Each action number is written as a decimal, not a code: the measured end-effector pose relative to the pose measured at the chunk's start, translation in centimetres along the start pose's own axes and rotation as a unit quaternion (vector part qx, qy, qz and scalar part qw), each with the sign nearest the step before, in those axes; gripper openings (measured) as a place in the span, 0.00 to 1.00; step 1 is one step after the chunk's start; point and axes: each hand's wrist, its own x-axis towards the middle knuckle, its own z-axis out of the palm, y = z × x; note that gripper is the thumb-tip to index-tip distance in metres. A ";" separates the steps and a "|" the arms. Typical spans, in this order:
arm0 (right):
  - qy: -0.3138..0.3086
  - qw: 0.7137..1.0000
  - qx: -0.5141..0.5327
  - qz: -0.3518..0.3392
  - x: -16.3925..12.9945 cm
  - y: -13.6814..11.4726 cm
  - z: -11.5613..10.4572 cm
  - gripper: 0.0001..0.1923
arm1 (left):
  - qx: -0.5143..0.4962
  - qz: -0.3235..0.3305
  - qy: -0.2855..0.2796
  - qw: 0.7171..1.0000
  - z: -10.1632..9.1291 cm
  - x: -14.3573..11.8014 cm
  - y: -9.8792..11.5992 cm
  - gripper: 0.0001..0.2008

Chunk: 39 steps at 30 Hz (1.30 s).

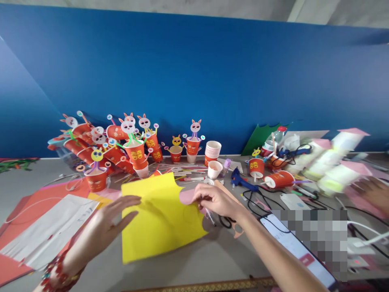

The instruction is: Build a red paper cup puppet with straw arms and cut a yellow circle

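Observation:
A yellow sheet of paper (158, 227), with curved cut-outs along its right edge, lies on the table before me. At its left edge my left hand (112, 219) hovers with fingers apart, holding nothing. My right hand (215, 198) is over the sheet's right side, thumb and fingers pinched on a small pink paper piece (186, 196) with a rounded edge. The far part of that piece is hidden behind my fingers. Beneath the right hand are a thin white stick or pen, only partly visible, and an orange paper offcut (238, 230).
Red paper cups (135, 153) with rabbit faces crowd the back left. A stack of cups (212, 152), a blue glue gun (243, 180) and loose cables stand behind. At right are a phone (298, 251), white paper towers (343, 146) and another person's blurred hand (372, 190).

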 end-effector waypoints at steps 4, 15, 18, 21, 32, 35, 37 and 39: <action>0.153 0.982 0.113 -0.021 -0.9 1.0 -0.1 0.04 | -0.257 -0.097 0.229 0.934 0.3 0.9 -0.9 0.16; 0.213 0.961 0.173 -0.040 -1.5 -4.5 2.6 0.06 | -0.613 -0.138 -0.110 0.770 9.4 -0.5 2.4 0.31; 0.203 0.948 0.246 0.012 -1.2 -3.8 4.2 0.07 | -0.505 -0.129 -0.160 0.838 8.6 0.0 4.5 0.16; 0.241 0.942 0.228 0.043 -1.8 -1.9 4.9 0.07 | -0.397 -0.094 -0.193 0.893 7.8 0.8 5.4 0.15; 0.191 0.905 -0.325 0.199 -10.7 3.5 0.5 0.03 | -0.379 -0.106 -0.151 0.907 9.3 2.3 4.4 0.23; 0.158 0.885 -0.379 0.219 -11.2 3.9 1.3 0.04 | -0.400 -0.114 -0.164 0.894 9.8 2.3 4.6 0.23; 0.150 0.884 -0.369 0.243 -11.1 4.0 1.4 0.06 | -0.412 -0.121 -0.167 0.888 10.1 2.1 4.7 0.23; 0.153 0.895 -0.319 0.273 -11.3 4.2 1.1 0.09 | -0.422 -0.132 -0.163 0.882 10.2 1.9 4.7 0.22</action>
